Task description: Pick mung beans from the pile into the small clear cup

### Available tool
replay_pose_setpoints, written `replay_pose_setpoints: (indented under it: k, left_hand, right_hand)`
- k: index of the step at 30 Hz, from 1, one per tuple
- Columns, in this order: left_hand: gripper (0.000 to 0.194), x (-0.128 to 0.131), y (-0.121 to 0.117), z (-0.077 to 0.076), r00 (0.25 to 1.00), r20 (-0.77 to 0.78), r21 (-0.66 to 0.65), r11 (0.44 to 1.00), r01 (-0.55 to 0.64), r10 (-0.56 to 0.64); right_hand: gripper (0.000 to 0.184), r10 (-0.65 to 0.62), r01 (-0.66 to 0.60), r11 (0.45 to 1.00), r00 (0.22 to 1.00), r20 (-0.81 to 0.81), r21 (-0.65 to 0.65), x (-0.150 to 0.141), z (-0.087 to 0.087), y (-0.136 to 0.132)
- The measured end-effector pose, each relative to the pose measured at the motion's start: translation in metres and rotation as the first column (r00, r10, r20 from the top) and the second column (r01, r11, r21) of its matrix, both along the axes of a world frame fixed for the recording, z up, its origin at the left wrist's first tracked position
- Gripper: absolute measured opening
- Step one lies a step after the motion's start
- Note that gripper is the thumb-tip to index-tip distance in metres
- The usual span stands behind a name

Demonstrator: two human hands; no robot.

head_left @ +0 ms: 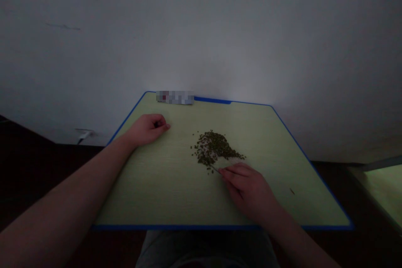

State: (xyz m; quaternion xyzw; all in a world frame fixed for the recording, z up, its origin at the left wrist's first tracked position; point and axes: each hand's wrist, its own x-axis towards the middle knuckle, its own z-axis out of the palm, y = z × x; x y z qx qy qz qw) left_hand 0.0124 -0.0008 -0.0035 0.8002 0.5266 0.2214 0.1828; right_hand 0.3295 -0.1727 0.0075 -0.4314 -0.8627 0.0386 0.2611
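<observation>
A heap of small dark-green seeds [212, 147] lies near the middle of a pale green desktop [150, 188], with a few strays scattered along its lower left side. My right hand [245, 186] rests just below the heap, its fingers pinching a thin dark pointed tool [216, 169] whose tip reaches the heap's lower edge. The tool's exact kind is too small to tell. My left hand [147, 130] lies on the desktop to the left of the heap, fingers curled and nothing visible in them.
The desktop has a blue edge strip [213, 100] and stands against a white wall [201, 29]. A pixelated, unreadable object [175, 97] sits at its far edge. One small dark speck [292, 191] lies at the right. Another green desktop [385, 190] shows at the lower right.
</observation>
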Motion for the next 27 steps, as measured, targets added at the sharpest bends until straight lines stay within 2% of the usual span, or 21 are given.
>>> replay_pose_setpoints:
  k: [13,20,27]
  left_hand:
    - [0.031,0.001,0.0,0.001,1.0,0.001,-0.019,1.0,-0.012,0.012]
    - [0.03,0.001,-0.001,0.001,1.0,0.005,-0.002,1.0,-0.008,0.008]
    - [0.03,0.0,-0.001,0.0,1.0,-0.003,0.016,1.0,-0.004,0.004]
  right_hand:
    - [0.029,0.073,-0.073,0.994,0.997,0.007,-0.077,0.003,0.001,-0.003]
    - [0.028,0.016,-0.023,0.989,0.998,-0.055,-0.143,-0.002,0.004,0.005]
    - [0.027,-0.018,0.007,0.969,0.999,-0.042,-0.248,-0.002,0.011,0.012]
